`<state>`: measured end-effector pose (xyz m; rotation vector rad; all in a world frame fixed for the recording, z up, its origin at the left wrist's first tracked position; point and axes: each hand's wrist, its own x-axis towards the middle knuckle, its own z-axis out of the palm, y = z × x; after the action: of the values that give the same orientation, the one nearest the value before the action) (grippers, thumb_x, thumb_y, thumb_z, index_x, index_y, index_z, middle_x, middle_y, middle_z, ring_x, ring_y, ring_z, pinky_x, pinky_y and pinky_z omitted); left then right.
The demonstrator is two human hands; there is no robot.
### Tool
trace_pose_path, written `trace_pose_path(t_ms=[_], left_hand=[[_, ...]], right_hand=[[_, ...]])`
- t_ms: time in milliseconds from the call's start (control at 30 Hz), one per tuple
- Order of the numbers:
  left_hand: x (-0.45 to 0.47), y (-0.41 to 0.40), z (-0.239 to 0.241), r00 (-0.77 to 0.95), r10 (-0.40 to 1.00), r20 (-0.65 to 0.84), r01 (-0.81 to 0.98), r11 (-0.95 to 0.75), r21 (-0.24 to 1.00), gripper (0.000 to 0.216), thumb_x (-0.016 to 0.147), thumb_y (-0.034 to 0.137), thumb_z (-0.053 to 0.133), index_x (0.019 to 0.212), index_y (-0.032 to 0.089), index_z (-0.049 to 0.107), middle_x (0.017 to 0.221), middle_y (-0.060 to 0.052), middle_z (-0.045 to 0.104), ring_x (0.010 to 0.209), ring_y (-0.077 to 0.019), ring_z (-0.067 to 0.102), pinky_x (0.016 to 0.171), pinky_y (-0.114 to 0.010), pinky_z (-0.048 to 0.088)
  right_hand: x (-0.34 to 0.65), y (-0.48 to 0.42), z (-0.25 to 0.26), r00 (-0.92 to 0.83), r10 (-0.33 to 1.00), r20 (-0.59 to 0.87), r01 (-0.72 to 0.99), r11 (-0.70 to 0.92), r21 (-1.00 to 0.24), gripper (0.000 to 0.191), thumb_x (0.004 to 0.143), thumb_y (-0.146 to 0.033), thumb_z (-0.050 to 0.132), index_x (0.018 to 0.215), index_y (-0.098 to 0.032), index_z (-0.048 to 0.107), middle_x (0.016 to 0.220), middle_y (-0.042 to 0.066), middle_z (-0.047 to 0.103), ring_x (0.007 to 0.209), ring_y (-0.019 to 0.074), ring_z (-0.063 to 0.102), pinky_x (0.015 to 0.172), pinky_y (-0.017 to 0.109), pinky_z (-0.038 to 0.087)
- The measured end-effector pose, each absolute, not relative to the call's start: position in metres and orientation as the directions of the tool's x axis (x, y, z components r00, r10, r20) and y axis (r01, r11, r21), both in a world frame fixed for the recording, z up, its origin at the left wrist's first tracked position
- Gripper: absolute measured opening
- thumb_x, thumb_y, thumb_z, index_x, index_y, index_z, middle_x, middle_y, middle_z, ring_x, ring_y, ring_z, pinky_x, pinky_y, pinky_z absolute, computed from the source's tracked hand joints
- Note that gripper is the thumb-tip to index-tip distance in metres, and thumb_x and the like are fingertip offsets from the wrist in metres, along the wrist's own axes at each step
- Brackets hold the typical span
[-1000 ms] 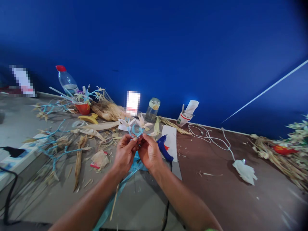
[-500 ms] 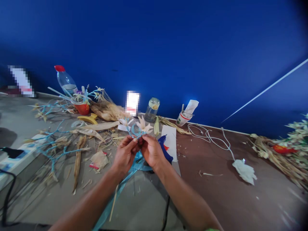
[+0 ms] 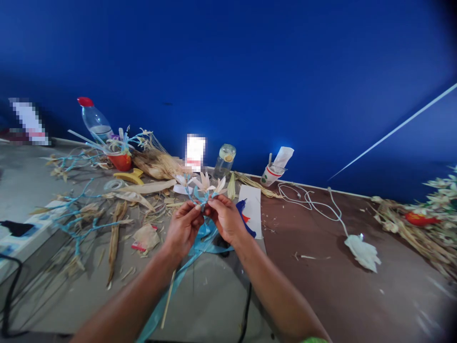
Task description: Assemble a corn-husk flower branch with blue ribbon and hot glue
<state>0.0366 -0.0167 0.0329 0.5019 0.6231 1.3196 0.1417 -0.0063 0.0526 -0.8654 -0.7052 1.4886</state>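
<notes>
Blue-wrapped stem (image 3: 203, 207) with pale flowers (image 3: 204, 183), held up left of the glue gun (image 3: 242, 206). Step in hand seems to be working the stem join; next move likely calls for a steady pinch. Left hand (image 3: 183, 229): fingers closed on stem; right hand (image 3: 227, 222), nearer glue gun: fingers pinching it too.

A blue wall (image 3: 250, 71) rises behind the worktop (image 3: 303, 295). Along the far edge, toward its left corner, a red-capped bottle (image 3: 94, 121) leans behind a red cup (image 3: 121, 162), with a yellow clip (image 3: 129, 178) just in front. Farther right on that edge stand a jar (image 3: 224, 162) and a tilted white cup (image 3: 269, 177). From beside the cup a white cable (image 3: 323, 209) loops to a crumpled tissue (image 3: 363, 252). A power strip (image 3: 37, 223) lies by the left edge, a plug (image 3: 16, 227) on it.
</notes>
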Motion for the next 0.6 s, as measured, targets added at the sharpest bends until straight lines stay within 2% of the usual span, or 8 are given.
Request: trace_pose_path(t_ms=[100,233,367,600], left_hand=[[0.0371,-0.0162,0.0338,0.124,0.983,-0.138,-0.719,0.185,0.67,0.015,0.063,0.013,0.073,0.068,0.012,0.059,0.059,0.001,0.057,0.043,-0.0009,0.039,0.044,-0.013,0.032],[0.0381,-0.0151,0.0331,0.08,0.991,-0.108,-0.709,0.133,0.693,0.015,0.063,0.014,0.073,0.069,0.013,0.059,0.058,0.002,0.055,0.046,-0.0025,0.043,0.044,-0.014,0.033],[0.0376,-0.0149,0.0314,0.093,0.989,-0.116,-0.702,0.148,0.697,0.016,0.063,0.015,0.073,0.071,0.014,0.059,0.059,0.002,0.056,0.047,-0.0029,0.044,0.044,-0.014,0.033],[0.0359,-0.0168,0.0344,0.115,0.986,-0.12,-0.726,0.166,0.667,0.016,0.065,0.014,0.072,0.072,0.013,0.058,0.06,0.002,0.057,0.046,-0.0017,0.041,0.045,-0.013,0.034]], right_hand=[[0.1446,-0.0042,0.0513,-0.011,0.995,-0.1,-0.459,-0.094,-0.883,0.007,0.063,-0.022,0.064,0.063,-0.017,0.059,0.051,-0.005,0.054,0.047,0.0072,0.045,0.051,0.021,0.038],[0.1453,-0.0049,0.0516,-0.011,0.995,-0.095,-0.432,-0.09,-0.897,0.013,0.063,-0.027,0.067,0.062,-0.017,0.059,0.053,-0.005,0.055,0.047,0.0071,0.047,0.051,0.021,0.038],[0.1456,-0.0073,0.0541,-0.035,0.994,-0.105,-0.454,-0.109,-0.884,0.013,0.063,-0.027,0.069,0.065,-0.017,0.06,0.056,-0.005,0.057,0.046,0.0065,0.046,0.05,0.021,0.037],[0.15,-0.0059,0.0545,-0.208,0.973,-0.104,-0.572,-0.207,-0.794,0.02,0.065,-0.028,0.072,0.059,-0.014,0.059,0.055,-0.003,0.057,0.044,0.0046,0.044,0.046,0.018,0.034]])
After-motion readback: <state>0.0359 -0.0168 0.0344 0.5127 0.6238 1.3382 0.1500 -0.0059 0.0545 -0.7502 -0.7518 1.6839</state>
